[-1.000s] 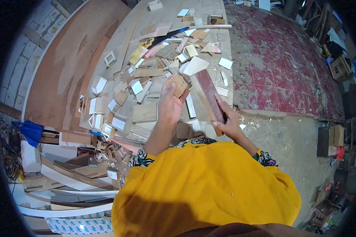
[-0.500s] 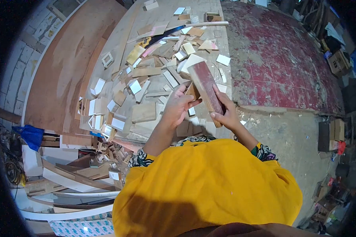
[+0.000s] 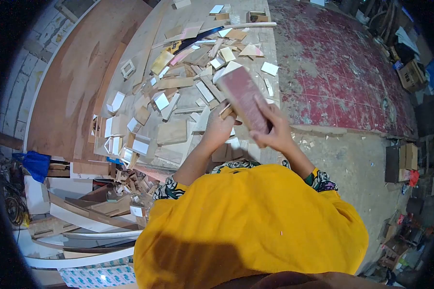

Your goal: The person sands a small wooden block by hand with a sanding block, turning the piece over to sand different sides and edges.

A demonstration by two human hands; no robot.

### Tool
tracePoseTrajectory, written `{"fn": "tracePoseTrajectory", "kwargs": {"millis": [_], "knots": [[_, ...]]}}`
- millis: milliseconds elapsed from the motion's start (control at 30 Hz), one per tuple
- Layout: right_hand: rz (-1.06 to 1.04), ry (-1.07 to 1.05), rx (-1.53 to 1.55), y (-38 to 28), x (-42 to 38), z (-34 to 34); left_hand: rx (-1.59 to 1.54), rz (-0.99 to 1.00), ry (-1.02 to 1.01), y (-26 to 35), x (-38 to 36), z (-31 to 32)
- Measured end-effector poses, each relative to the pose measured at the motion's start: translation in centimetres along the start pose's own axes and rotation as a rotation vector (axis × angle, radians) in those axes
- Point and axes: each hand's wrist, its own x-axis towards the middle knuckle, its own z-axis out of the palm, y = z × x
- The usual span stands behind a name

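Note:
My right hand (image 3: 276, 129) grips the lower end of a sanding block (image 3: 243, 91), a long wooden block faced with dark red sandpaper. The block slants up and to the left, its red face turned upward. Close beside its left edge, my left hand (image 3: 217, 131) pinches a small wooden piece (image 3: 225, 111). Most of that piece is hidden behind the block and my fingers. Both hands are over the near part of the worktable, above offcuts such as a flat square board (image 3: 172, 132).
Wood offcuts and white-faced pieces cover much of the worktable (image 3: 144, 53). Among them lies a handsaw (image 3: 197, 38) with a black blade. A large plywood panel (image 3: 77, 82) lies along the left. Scrap strips (image 3: 89, 212) are heaped at lower left; a red floor (image 3: 342, 72) stretches to the right.
The sanding block has shifted slightly left and rolled so more of its red face shows. My left hand's wooden piece has tilted and sits partly behind the block.

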Motion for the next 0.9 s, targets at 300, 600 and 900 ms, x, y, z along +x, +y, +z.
{"fn": "tracePoseTrajectory", "kwargs": {"millis": [300, 600, 900], "knots": [[0.016, 0.058, -0.033, -1.0, 1.2, 0.0, 0.152, 0.05, -0.036, 0.5, -0.5, 0.4], [0.067, -0.003, -0.048, -1.7, 1.8, -0.9, 0.62, 0.265, 0.063, 1.3, -0.3, -0.4], [-0.074, 0.033, 0.005, -2.1, 2.2, -0.1, 0.526, 0.119, -0.006, 3.4, -0.9, 0.1]]}}
